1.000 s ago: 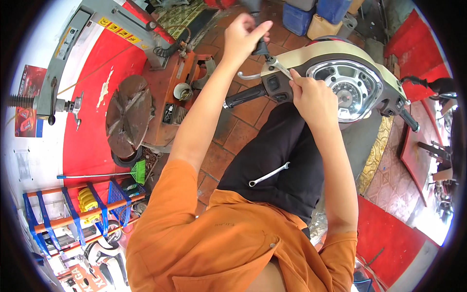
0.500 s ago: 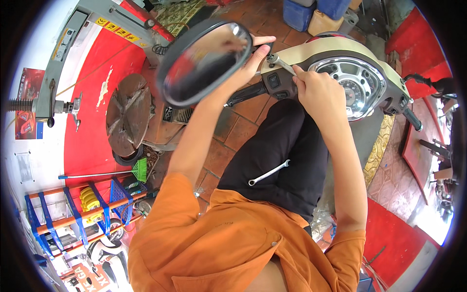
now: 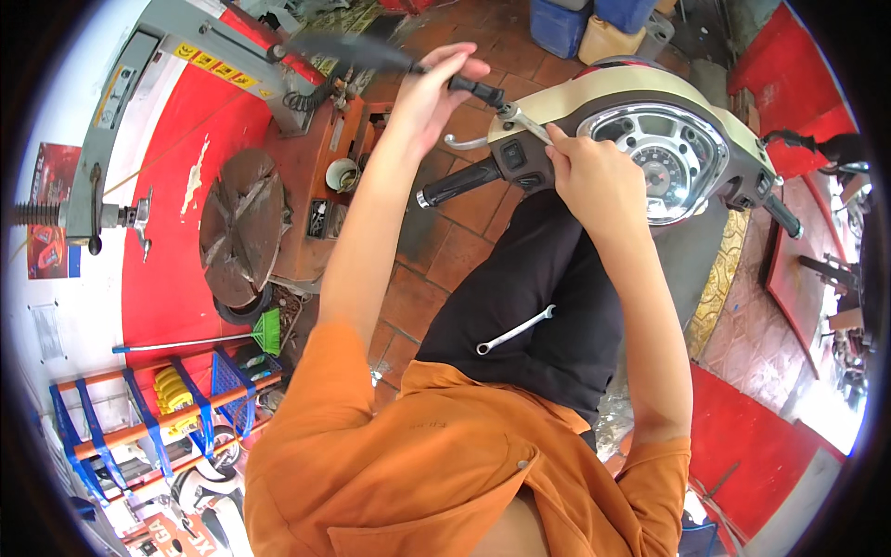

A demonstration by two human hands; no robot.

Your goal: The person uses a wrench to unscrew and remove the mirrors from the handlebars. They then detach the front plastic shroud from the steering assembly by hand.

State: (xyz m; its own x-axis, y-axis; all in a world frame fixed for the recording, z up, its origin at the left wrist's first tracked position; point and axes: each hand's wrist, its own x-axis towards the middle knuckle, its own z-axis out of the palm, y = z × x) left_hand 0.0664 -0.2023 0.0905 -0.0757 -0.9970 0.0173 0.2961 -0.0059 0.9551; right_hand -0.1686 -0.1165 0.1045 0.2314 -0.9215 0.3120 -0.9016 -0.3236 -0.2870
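In the upper middle, a black rear-view mirror [image 3: 357, 51] appears nearly edge-on and blurred. My left hand [image 3: 432, 102] is at its black stem [image 3: 478, 90], fingers curled about it near the mirror head. The stem's lower end meets the left side of a cream scooter's handlebar cover [image 3: 548, 100]. My right hand [image 3: 599, 172] grips a metal wrench [image 3: 531, 126], whose far end sits at the base of the stem. Another combination wrench [image 3: 516, 330] lies across my dark trousers.
Left of the scooter's round dial [image 3: 661, 167] is a black handlebar grip [image 3: 459, 184]. A grey machine with a round, rusty turntable [image 3: 243, 227] stands at left. Blue jerrycans [image 3: 560, 28] are at the back. An orange-and-blue rack [image 3: 153, 418] is at lower left.
The mirror has turned from showing its glass to nearly edge-on, swinging up and away. My left hand has moved left with it. The right hand and wrench have shifted slightly left and down.
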